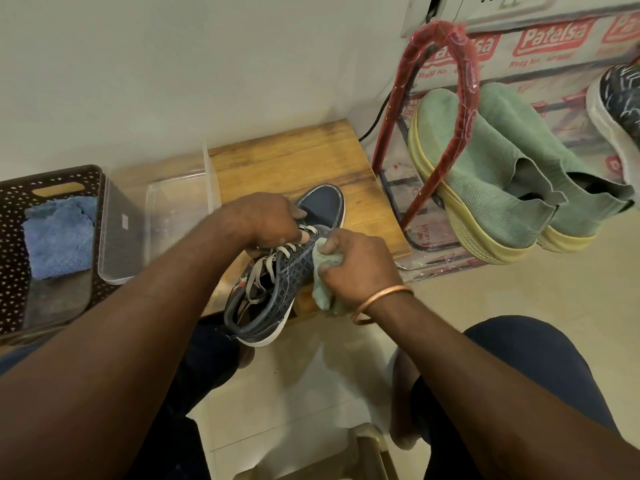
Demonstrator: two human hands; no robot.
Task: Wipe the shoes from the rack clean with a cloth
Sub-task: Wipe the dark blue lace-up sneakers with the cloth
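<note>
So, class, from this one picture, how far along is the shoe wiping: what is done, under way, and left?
Done: one navy sneaker is off the rack, over the wooden stool. In hand: the left hand holds it at the laces while the right hand grips a pale green cloth against its side. Left: the green pair on the rack and a dark patterned shoe beside them.

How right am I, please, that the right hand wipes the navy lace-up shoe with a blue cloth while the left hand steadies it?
Head view: the right hand wipes the navy lace-up shoe with a pale green cloth, not blue, while the left hand steadies it.
</note>
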